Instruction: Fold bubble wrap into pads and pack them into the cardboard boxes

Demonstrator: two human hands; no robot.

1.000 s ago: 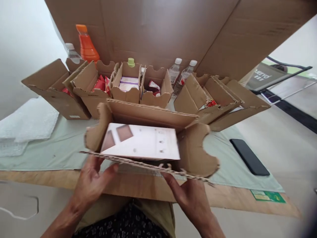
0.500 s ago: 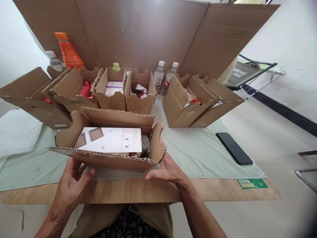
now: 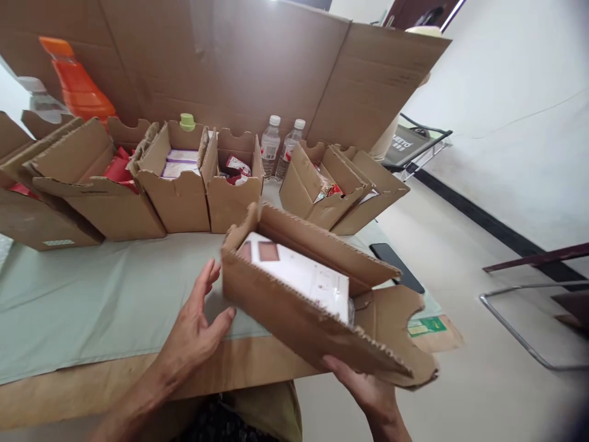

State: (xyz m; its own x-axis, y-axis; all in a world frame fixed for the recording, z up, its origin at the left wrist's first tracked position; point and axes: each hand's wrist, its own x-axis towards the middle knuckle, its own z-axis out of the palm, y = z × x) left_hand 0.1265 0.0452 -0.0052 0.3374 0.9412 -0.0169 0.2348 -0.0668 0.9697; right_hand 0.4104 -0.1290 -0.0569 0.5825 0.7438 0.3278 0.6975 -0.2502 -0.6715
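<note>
An open-topped cardboard box sits slantwise at the front of the table, its right end jutting past the edge. My right hand grips it low near that end, thumb on the front wall and the other fingers hidden underneath. Inside lies a white printed carton, with a bit of clear wrapping by its right end. My left hand is open beside the box's left end, fingers and thumb spread, holding nothing.
Several cardboard boxes with packets stand in a row behind. Two clear bottles and an orange bottle stand by a cardboard screen. A black phone lies partly behind the held box. A folding chair is at right.
The box has swung from parallel with the table edge to slanted, moving right and towards me in my right hand. My left hand has come away from its front wall. The view has turned right.
</note>
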